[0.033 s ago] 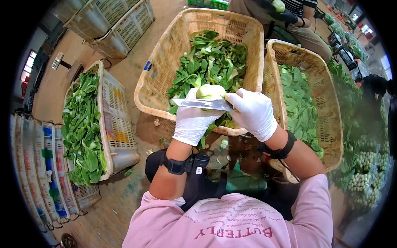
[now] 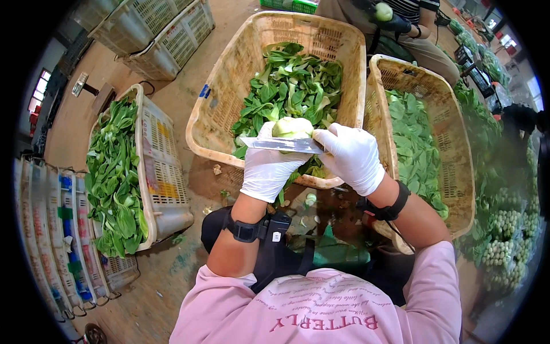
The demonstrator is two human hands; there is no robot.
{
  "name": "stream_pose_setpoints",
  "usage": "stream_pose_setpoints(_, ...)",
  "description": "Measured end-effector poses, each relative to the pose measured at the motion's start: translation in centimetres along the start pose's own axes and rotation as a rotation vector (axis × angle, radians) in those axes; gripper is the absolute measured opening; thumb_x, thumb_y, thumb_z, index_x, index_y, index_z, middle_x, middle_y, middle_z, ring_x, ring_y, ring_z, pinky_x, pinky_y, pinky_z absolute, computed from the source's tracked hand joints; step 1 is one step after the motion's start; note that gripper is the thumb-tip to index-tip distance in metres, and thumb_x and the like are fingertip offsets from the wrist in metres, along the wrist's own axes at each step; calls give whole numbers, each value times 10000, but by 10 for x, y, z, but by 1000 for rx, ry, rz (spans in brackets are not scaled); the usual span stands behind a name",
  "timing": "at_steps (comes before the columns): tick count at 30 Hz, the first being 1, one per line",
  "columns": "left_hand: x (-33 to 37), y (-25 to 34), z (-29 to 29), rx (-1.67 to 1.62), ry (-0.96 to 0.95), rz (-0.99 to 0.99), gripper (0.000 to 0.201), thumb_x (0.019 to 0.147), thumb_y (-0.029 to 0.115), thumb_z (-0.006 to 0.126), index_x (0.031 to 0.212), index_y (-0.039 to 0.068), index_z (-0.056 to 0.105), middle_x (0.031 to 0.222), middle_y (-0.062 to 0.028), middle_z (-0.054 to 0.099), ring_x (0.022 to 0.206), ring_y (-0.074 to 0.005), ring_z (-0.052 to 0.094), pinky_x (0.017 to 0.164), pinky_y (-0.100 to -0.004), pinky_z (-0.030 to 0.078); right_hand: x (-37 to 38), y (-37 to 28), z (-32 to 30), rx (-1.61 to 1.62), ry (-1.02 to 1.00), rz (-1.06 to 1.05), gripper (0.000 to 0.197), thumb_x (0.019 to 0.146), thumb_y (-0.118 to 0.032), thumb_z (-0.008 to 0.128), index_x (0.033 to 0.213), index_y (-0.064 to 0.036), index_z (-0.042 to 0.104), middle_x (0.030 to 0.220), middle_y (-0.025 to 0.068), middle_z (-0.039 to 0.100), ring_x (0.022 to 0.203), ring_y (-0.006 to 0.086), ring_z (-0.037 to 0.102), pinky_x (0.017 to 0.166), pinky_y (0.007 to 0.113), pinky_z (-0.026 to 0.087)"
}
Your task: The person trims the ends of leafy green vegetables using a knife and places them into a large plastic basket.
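My gloved left hand (image 2: 269, 172) is closed around a head of bok choy (image 2: 293, 126), its pale base turned up and its green leaves hanging below the hand. A knife (image 2: 283, 145) lies level across the near side of the base, its broad blade pointing left. My gloved right hand (image 2: 352, 157) grips the knife; the handle is hidden in the fist, and the thumb rests against the pale base. Both hands are over the near edge of a big beige crate (image 2: 213, 67) that holds loose green leaves (image 2: 295, 86).
A crate of bok choy (image 2: 166, 166) stands at the left, another leaf-filled crate (image 2: 455, 143) at the right. Stacked crates (image 2: 172, 49) are at the far left. A co-worker's dark-gloved hand (image 2: 395, 24) holds a pale vegetable. Scraps (image 2: 310, 199) litter the floor.
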State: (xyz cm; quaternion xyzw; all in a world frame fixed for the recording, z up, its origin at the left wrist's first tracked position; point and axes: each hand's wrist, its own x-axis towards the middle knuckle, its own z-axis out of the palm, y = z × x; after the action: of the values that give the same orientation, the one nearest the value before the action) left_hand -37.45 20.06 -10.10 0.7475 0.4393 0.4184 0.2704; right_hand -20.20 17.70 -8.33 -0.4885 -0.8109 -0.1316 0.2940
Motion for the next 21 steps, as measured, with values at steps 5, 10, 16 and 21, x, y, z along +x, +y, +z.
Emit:
stream_pose_setpoints(5, -4, -3, 8, -224, 59, -140, 489, 635, 110, 845, 1024, 15, 564, 957, -67, 649, 841, -137, 628, 750, -270, 512, -2, 14, 13, -26, -31, 76, 78, 755, -158, 641, 811, -156, 587, 645, 40, 536, 586, 227, 596, 502, 327, 466)
stream_pose_setpoints(10, -2, 10, -3, -336, 246, 24, 560, 626, 172, 851, 1062, 56, 518, 933, -94, 659, 825, -210, 640, 777, -320, 515, -41, 101, 38, -159, -506, 591, 117, 865, -163, 526, 940, -134, 610, 769, 137, 642, 753, 329, 644, 635, 400, 511)
stream_pose_setpoints(16, 1, 1, 13, -766, -26, -406, 654, 814, 210, 713, 1308, 68, 308, 1174, -94, 481, 1026, -160, 491, 900, -282, 433, -37, 41, 12, 1261, -109, 832, 451, 799, -160, 733, 1195, -42, 551, 1080, 33, 616, 872, 154, 600, 725, 315, 499)
stream_pose_setpoints(21, 1, 6, 11, -575, -276, -218, 721, 812, 228, 704, 1388, 40, 311, 1225, -112, 457, 1105, -182, 449, 957, -301, 388, -32, 30, 17, 1614, -190, 710, 558, 817, -150, 718, 1301, -14, 476, 1158, 53, 590, 1039, 122, 545, 918, 284, 442)
